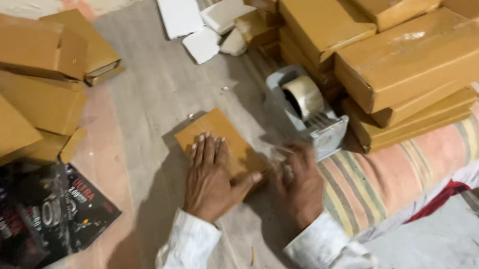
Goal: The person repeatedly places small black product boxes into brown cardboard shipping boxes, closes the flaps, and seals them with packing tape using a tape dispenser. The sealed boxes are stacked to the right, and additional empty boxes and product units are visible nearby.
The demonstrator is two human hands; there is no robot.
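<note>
Stacked boxes (408, 59) and a tape dispenser (307, 110) crowd my right hand (299, 183); left hand (209, 178) fingers lie flat, spread on the small brown box (214, 131); right's fingers curled, grip unclear.

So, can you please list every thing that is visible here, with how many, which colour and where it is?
small box: one, tan cardboard, flat on the grey sheet in the middle, under the left hand.
tape dispenser: one, grey, with a roll of clear tape, just beyond the right hand.
stacked boxes: many, exact count unclear, tan, piled at upper right on the striped cloth.
boxes on the left: several, tan, loose heap at the left edge.
foam pieces: about four, white, at top centre.
printed packets: a heap, black, lower left.
striped cloth: one, pink and orange, at the right.
grey sheet: one, under the work.
left hand: flat on the small box.
right hand: at the box's right edge, touching it, grip unclear.
</note>
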